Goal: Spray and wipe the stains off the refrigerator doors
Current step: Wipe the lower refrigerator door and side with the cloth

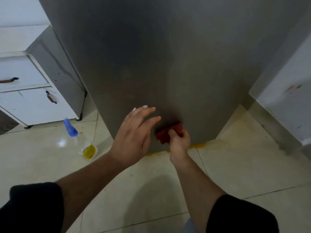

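Pale floor tiles point(235, 165) fill the bottom of the kitchen view. A big gray refrigerator door point(168, 56) stands in the middle, smooth and dull, and its top is cut off. I cannot pick out stains on it because the picture is blurry. A white cabinet point(25, 106) with brown handles sits to its left. The left hand point(134, 133) is held up low by the door with fingers spread wide, and I cannot tell if it touches. The right hand point(179, 142) has its fingers curled around a red cloth point(168, 132), pushing it on the door near the bottom. A clear spray bottle point(79, 137) with a blue top stands on the floor, left of the door. A yellow spill point(198, 146) shows under the door's bottom edge.
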